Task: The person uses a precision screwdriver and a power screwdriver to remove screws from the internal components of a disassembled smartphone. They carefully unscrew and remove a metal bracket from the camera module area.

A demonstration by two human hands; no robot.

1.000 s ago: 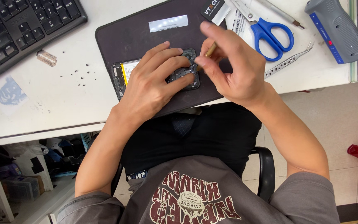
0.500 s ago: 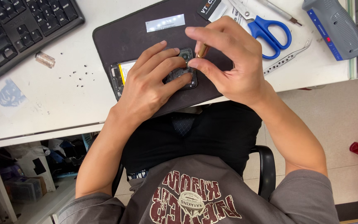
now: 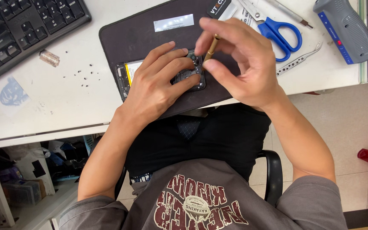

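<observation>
A black keyboard (image 3: 26, 25) sits at the far left of the white bench (image 3: 64, 106). Near it lie a small clear tube (image 3: 49, 58) and some tiny dark specks (image 3: 81, 74). On the far right are blue scissors (image 3: 275, 30), metal tweezers (image 3: 299, 64) and a grey tool with a thick handle (image 3: 343, 30). A dark mat (image 3: 141, 42) lies in the middle of the bench, with a white strip (image 3: 173, 22) on it.

An opened phone (image 3: 126, 74) lies on the mat, with its inside parts showing. The left hand (image 3: 158, 83) lies flat over most of the phone, its fingers pressing it down and hiding much of it. The right hand (image 3: 243, 64) pinches a thin brass-coloured screwdriver (image 3: 211, 47) between thumb and fingers, tip pointing down at the phone's upper end, right by the left fingertips.

A second ago the right hand lay lower and closer over the phone. Now it is lifted a bit, so more of the screwdriver shows. The left hand has stayed on the phone.
</observation>
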